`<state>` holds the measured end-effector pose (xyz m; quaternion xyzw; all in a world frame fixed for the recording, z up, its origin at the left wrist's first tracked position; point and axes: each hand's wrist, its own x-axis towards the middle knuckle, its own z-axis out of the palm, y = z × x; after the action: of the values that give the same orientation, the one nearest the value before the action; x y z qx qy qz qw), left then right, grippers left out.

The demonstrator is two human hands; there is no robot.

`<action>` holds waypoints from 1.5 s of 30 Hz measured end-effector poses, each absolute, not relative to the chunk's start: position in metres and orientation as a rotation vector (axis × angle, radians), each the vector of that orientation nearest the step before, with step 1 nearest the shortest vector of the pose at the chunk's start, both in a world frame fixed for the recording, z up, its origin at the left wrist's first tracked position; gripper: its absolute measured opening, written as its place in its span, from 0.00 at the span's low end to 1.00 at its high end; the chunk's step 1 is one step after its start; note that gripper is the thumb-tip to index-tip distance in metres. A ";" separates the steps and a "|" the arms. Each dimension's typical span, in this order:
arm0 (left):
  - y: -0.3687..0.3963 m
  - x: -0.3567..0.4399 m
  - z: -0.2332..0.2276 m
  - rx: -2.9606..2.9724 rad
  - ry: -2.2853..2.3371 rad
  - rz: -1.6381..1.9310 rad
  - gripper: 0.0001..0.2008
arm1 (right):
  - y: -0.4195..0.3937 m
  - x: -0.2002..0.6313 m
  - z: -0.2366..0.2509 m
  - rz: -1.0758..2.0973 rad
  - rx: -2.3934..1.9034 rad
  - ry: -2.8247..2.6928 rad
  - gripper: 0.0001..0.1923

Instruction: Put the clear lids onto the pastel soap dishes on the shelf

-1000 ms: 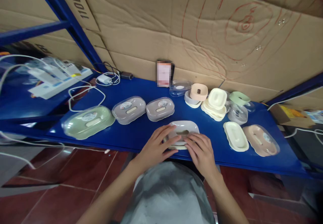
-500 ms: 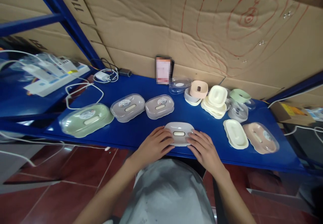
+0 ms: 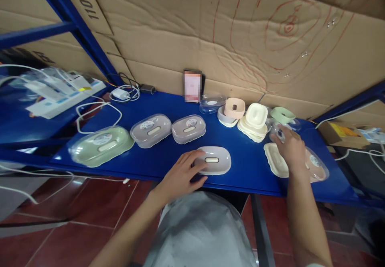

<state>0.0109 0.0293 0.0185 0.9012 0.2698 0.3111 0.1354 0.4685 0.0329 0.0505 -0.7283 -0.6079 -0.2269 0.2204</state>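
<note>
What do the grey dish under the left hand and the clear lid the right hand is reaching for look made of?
Grey dish: likely moulded plastic, smooth and slightly glossy, with soft rounded edges and an even colour. Clear lid: likely thin transparent plastic; the blue shelf shows through it, with bright glints on its dome.

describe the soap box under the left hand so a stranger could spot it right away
On the blue shelf, look at the front edge near the middle, where the left hand rests. The grey soap box there sits alone and, unlike the row of boxes behind it, has no clear lid.
</note>
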 end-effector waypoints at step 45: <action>0.029 0.004 0.017 2.409 0.769 1.184 0.29 | -0.013 0.321 0.028 0.151 -1.464 -1.848 0.23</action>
<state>0.0038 0.0285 0.0173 0.8496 0.2713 0.4175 0.1737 0.3209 -0.0130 0.0277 -0.5732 -0.7236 0.0591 0.3800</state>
